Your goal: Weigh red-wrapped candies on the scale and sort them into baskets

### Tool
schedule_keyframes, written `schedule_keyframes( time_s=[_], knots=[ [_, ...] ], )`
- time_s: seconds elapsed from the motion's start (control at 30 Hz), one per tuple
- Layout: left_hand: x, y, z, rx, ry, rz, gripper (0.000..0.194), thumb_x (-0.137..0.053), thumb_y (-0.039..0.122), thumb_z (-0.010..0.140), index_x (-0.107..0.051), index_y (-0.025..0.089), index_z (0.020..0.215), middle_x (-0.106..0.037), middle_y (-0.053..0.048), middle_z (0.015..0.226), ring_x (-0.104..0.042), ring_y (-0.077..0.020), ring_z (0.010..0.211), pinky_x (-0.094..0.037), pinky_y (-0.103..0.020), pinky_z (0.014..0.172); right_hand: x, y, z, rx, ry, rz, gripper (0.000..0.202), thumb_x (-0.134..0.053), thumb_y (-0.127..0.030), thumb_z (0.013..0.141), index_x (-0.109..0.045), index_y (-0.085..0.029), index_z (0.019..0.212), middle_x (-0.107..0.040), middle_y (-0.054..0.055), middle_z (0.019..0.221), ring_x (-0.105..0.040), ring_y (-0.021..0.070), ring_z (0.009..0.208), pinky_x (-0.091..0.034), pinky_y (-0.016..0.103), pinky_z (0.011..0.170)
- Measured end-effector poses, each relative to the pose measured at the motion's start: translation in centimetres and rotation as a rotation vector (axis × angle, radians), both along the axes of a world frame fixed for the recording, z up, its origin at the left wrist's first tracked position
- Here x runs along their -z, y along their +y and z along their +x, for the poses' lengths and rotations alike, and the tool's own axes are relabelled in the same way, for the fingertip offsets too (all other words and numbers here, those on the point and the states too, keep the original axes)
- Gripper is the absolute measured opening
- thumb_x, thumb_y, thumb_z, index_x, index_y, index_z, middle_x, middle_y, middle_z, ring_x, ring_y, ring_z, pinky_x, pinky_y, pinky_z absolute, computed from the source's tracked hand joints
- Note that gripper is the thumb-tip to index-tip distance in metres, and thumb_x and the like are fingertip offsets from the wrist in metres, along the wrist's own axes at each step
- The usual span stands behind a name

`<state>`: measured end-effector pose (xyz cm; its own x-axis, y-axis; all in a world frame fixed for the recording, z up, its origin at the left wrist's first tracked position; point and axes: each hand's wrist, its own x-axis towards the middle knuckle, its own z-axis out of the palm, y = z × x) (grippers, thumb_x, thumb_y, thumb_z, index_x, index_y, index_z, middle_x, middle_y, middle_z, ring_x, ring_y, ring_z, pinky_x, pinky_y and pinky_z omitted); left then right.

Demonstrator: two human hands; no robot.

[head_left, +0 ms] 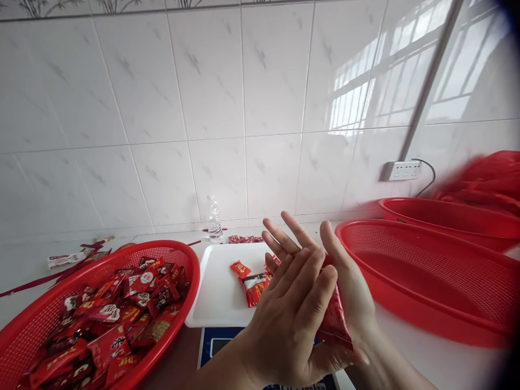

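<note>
A shiny red snack packet point(335, 319) is pressed between my two palms, largely covered by them. My left hand point(284, 314) lies across it from the front, its fingers together and its thumb along the packet's lower end. Behind the packet, my right hand point(355, 287) supports it with the palm turned toward me and the fingers stretched out. Below and beyond my hands is a white tray point(215, 281) holding several red packets point(255, 287), partly hidden by my left hand. The tray rests on a blue scale point(206, 338), whose display is partly covered by my left forearm.
On the left stands a red mesh basket point(194, 276) full of small red packets. Two red baskets point(365, 287) are at the right, beside heaped red material point(487, 176). A clear bottle point(214, 219) stands near the tiled wall, which carries a white power socket point(402, 170).
</note>
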<state>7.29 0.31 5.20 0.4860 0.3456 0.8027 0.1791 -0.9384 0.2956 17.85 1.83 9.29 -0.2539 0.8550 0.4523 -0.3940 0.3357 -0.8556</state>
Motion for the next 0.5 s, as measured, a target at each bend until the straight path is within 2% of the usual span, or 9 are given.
schedule_keyframes(
  time_s=[0.07,0.17,0.23,0.33,0.4,0.5],
  knots=[
    [0.0,-0.1,0.0,0.005,0.007,0.019,0.085,-0.061,0.025,0.082,-0.007,0.027,0.148,-0.02,-0.009,0.153,-0.014,-0.0339,0.139,-0.015,-0.053,0.112,-0.6,-0.6,0.1,-0.073,0.204,-0.231,0.061,-0.022,-0.064,0.089,-0.046,-0.03,0.133,-0.055,0.005,0.134,-0.05,0.0225,0.123,-0.042,0.046,0.1],
    [-0.3,-0.4,-0.1,0.038,-0.013,-0.022,0.071,-0.054,0.019,0.086,-0.017,0.024,0.147,-0.024,-0.009,0.152,-0.02,-0.0319,0.139,-0.02,-0.051,0.113,-0.9,-0.7,-0.1,-0.093,0.285,-0.329,0.058,-0.03,-0.064,0.087,-0.054,-0.029,0.126,-0.06,0.005,0.128,-0.052,0.0225,0.12,-0.044,0.043,0.097],
    [-0.9,-0.7,-0.3,0.073,-0.073,-0.117,0.056,-0.048,0.02,0.09,-0.032,0.023,0.143,-0.036,-0.009,0.147,-0.032,-0.029,0.135,-0.027,-0.047,0.111,-0.8,-0.5,-0.3,-0.07,0.306,-0.339,0.057,-0.033,-0.065,0.086,-0.059,-0.028,0.12,-0.063,0.006,0.124,-0.054,0.0235,0.117,-0.047,0.043,0.093],
    [-2.2,-1.2,-0.5,0.046,-0.306,-0.413,0.037,-0.04,0.031,0.095,-0.058,0.019,0.124,-0.062,-0.011,0.124,-0.055,-0.0252,0.117,-0.043,-0.04,0.101,-0.7,0.1,-0.5,-0.033,0.339,-0.317,0.056,-0.036,-0.066,0.084,-0.064,-0.026,0.11,-0.068,0.008,0.112,-0.06,0.0237,0.105,-0.049,0.04,0.086],
    [-2.9,-1.6,-0.6,-0.011,-0.52,-0.6,0.042,-0.037,0.041,0.095,-0.067,0.016,0.108,-0.071,-0.011,0.104,-0.063,-0.025,0.104,-0.051,-0.037,0.089,-0.7,0.3,-0.4,-0.025,0.334,-0.268,0.054,-0.038,-0.068,0.083,-0.066,-0.026,0.102,-0.07,0.007,0.102,-0.063,0.022,0.093,-0.051,0.038,0.079],
    [-3.7,-1.8,-1.0,-0.098,-0.79,-0.712,0.046,-0.044,0.052,0.089,-0.07,0.015,0.099,-0.073,-0.009,0.087,-0.066,-0.0256,0.094,-0.055,-0.035,0.08,-0.5,0.2,-0.2,-0.014,0.24,-0.144,0.053,-0.038,-0.07,0.081,-0.065,-0.026,0.089,-0.068,0.004,0.082,-0.062,0.0195,0.071,-0.051,0.033,0.063]
  ],
)
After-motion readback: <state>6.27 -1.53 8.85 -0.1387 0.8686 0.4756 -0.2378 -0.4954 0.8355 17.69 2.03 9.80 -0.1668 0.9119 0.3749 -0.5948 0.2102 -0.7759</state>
